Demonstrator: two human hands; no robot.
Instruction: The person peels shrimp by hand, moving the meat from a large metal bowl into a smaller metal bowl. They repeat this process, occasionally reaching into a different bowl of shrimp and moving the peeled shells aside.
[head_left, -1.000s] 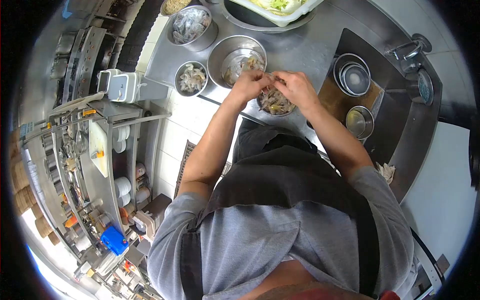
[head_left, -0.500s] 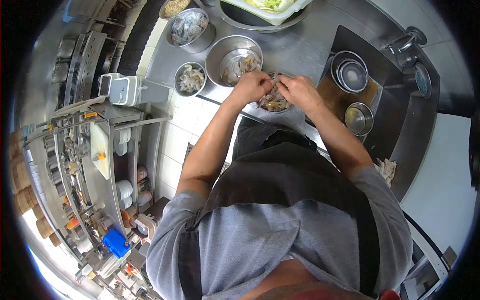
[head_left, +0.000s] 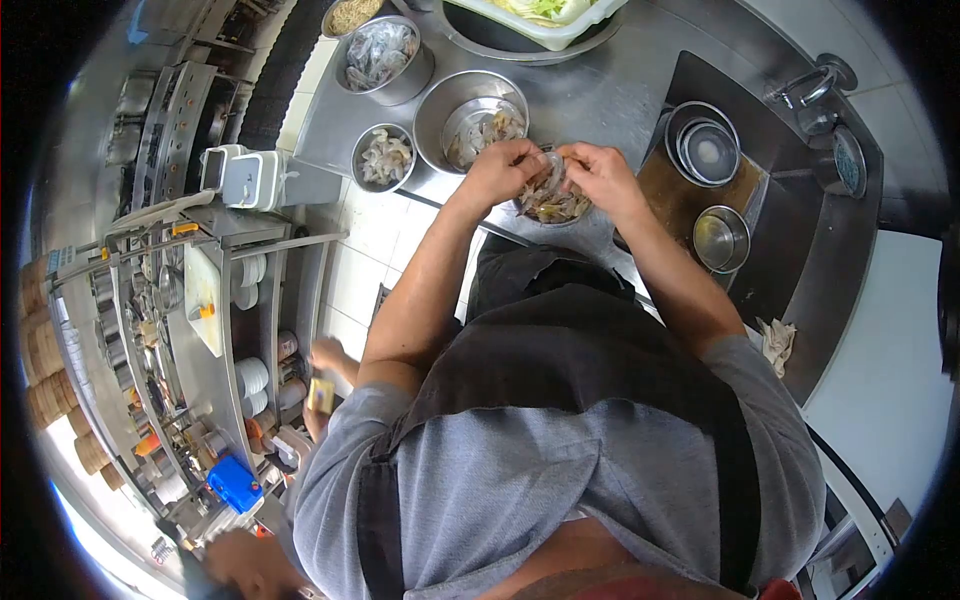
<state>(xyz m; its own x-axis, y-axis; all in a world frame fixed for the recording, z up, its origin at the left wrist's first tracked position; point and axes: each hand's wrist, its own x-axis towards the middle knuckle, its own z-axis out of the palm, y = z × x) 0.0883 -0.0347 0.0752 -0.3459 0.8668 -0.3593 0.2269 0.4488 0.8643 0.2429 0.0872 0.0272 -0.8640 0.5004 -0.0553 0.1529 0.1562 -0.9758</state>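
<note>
Shrimp (head_left: 551,176) pinched between your closed left hand (head_left: 500,170) and right hand (head_left: 600,175), heading unclear; counter edge (head_left: 400,190) at 6, sink (head_left: 800,235) at 3 o'clock.

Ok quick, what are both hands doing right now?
Left hand: shut, pinching a shrimp above the bowl of shrimp.
Right hand: shut on the same shrimp.

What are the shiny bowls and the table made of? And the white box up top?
The bowls look like stainless steel: grey, with bright glints on the rims. The counter seems the same metal, duller, with soft reflections. The white tub is probably plastic: matt, thick rounded rim.
</note>
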